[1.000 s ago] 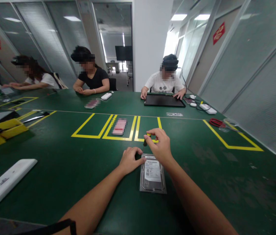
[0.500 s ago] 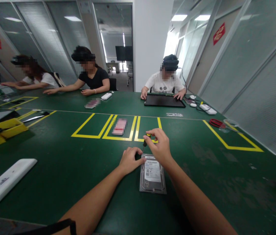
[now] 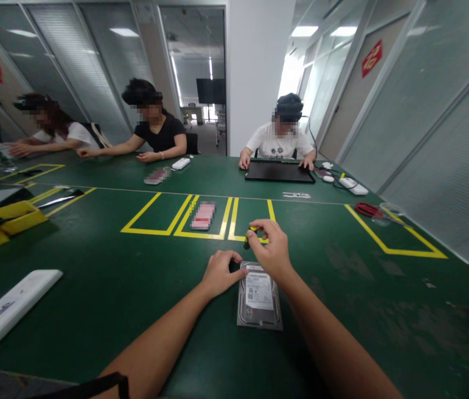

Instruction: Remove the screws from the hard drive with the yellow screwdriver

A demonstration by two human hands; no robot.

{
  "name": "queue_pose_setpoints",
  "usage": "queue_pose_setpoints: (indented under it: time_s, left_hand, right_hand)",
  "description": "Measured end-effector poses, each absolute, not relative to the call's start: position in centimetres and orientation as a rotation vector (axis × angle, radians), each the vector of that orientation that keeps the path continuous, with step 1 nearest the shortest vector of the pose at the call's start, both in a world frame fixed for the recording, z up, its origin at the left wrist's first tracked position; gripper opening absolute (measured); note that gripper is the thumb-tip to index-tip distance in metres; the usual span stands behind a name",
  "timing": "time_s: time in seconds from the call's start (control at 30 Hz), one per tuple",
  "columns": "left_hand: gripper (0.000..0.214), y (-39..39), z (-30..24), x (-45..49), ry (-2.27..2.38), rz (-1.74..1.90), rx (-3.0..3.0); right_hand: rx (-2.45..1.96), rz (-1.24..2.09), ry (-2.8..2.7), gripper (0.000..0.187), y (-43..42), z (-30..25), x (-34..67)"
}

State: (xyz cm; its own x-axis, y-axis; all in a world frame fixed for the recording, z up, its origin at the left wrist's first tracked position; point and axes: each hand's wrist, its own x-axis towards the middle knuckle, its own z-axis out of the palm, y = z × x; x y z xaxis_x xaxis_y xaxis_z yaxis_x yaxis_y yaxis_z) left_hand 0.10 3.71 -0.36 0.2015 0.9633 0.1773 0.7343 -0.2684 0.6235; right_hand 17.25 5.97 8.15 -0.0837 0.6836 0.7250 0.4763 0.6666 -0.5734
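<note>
A silver hard drive [image 3: 260, 299] with a white label lies flat on the green table in front of me. My left hand [image 3: 221, 272] grips its far left corner, the thumb on the top face and the fingers curled at the far edge. In my right hand [image 3: 271, 246] is a small black and yellow screwdriver [image 3: 247, 239], pinched by the handle between thumb and fingers. Its thin shaft points down, nearly upright, to that same corner beside my left fingertips. The tip and whatever screw it meets are too small to make out.
Yellow tape outlines mark the table, one around a pink phone-like object [image 3: 203, 216]. A white oblong device [image 3: 14, 307] and yellow bins [image 3: 20, 217] are at left. Red-handled pliers or scissors [image 3: 368, 209] lie at right. Across the table, a person handles a black panel [image 3: 279, 172].
My right fingers have shifted slightly around the screwdriver handle, which has turned a little. My left hand and the hard drive stay put. The person opposite has moved a hand on the black panel.
</note>
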Motion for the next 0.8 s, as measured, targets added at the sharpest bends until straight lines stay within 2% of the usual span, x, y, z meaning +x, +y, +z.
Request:
queue_pose_setpoints:
  time_s: [0.3,0.5,0.8]
  left_hand:
    - [0.030,3.71,-0.44,0.06,1.575,0.786,2.082]
    - [0.030,3.74,-0.42,0.06,1.585,0.779,2.080]
    - [0.028,3.64,-0.26,0.13,1.580,0.781,2.070]
  right_hand:
    - [-0.938,0.210,-1.742,0.008,5.99,8.34,17.27]
    - [-0.946,0.241,-1.729,0.015,5.89,8.20,17.33]
    - [-0.941,0.213,-1.747,0.008,6.09,8.07,17.31]
